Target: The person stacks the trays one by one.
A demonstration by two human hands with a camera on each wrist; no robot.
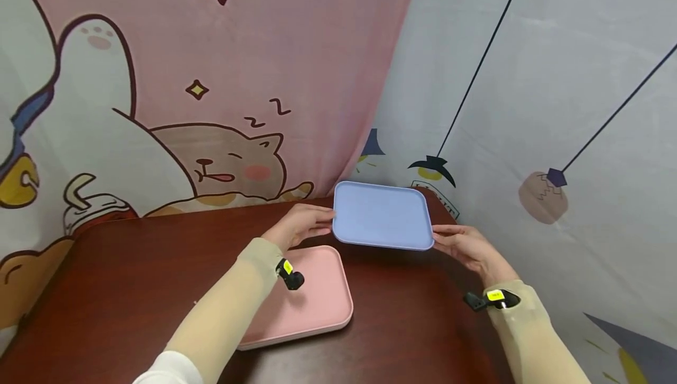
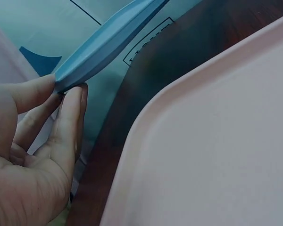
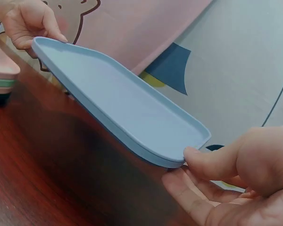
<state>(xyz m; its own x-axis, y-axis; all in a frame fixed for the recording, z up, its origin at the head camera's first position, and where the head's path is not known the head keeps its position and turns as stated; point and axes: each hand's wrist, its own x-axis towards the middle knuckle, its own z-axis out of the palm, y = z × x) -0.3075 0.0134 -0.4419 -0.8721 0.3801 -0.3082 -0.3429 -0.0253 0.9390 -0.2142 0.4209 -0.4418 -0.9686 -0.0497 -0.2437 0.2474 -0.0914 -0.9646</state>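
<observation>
Both hands hold a light blue rectangular tray (image 1: 382,215) by its two short sides, raised above the table. My left hand (image 1: 302,225) pinches its left edge, thumb on top and fingers below, as the left wrist view shows. At the opposite side my right hand (image 1: 466,247) grips the rim near a corner, thumb above and fingertips underneath in the right wrist view. Below the left forearm lies a pink tray (image 1: 317,296), partly covered by that arm. From the right wrist view, the pink tray (image 3: 1,66) tops a stack with green and dark layers under it.
The dark reddish-brown table (image 1: 402,325) reaches back to a pink curtain (image 1: 317,49) with cartoon animals. A pale curtain (image 1: 582,107) with printed hanging lamps runs along the table's right side.
</observation>
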